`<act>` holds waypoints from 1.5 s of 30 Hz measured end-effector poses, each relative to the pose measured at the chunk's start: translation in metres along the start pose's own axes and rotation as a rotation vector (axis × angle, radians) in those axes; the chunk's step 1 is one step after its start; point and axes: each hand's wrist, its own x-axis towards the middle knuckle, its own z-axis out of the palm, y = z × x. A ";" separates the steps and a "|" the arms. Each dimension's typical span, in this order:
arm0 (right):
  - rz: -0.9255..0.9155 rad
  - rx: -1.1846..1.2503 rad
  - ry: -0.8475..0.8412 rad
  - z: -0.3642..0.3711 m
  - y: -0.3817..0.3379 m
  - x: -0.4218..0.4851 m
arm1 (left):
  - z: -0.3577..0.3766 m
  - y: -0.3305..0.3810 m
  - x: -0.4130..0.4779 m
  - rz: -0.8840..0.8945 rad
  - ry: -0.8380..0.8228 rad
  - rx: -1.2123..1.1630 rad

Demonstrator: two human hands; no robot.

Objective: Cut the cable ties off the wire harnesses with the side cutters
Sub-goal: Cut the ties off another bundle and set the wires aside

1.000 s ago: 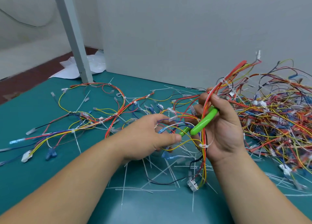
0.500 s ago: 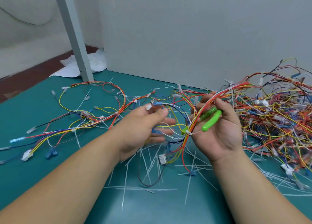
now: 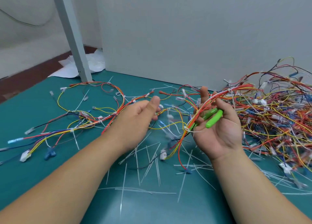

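grey wall (image 3: 185,29), teal tabletop (image 3: 25,109)

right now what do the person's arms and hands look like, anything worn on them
Both are bare: no sleeves reach the left forearm or the right forearm, and no gloves or watch show. The right hand has no ring that I can see; the left hand is motion-blurred, so a ring there cannot be ruled out.

Table (image 3: 152,207): teal top, fills the lower frame, 4 to 9 o'clock.
Post (image 3: 70,34): grey, leaning, foot at the table's far edge, 10 o'clock.
Panel (image 3: 185,29): grey, upright along the far edge, 12 to 2 o'clock.
Sheets (image 3: 96,63): white, crumpled, behind the post's foot.
Floor (image 3: 25,76): brown strip, 9 o'clock.
Cord (image 3: 25,22): thin, sagging on the wall, 10 o'clock.
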 end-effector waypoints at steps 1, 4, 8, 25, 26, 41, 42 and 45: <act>-0.006 0.004 -0.002 -0.001 0.000 0.000 | -0.002 -0.003 -0.001 0.013 -0.033 0.089; -0.015 -0.006 0.003 -0.001 0.001 0.001 | -0.004 -0.014 -0.003 0.055 -0.164 0.450; -0.001 0.004 0.020 -0.001 0.002 0.002 | -0.007 -0.020 0.001 0.042 -0.182 0.677; -0.055 -0.129 0.173 0.000 0.002 0.003 | 0.017 0.009 -0.031 0.429 0.230 0.854; -0.054 -0.122 0.184 0.000 0.002 0.002 | 0.021 0.007 -0.034 0.328 0.129 0.901; -0.098 -0.374 0.279 -0.003 0.003 0.001 | -0.005 0.063 0.006 0.141 0.194 -0.424; -0.104 -0.461 0.282 -0.001 0.005 0.000 | -0.002 0.064 0.009 0.099 0.182 -0.469; -0.100 -0.687 0.255 0.001 0.015 -0.002 | 0.013 0.056 0.011 -0.019 0.158 -0.521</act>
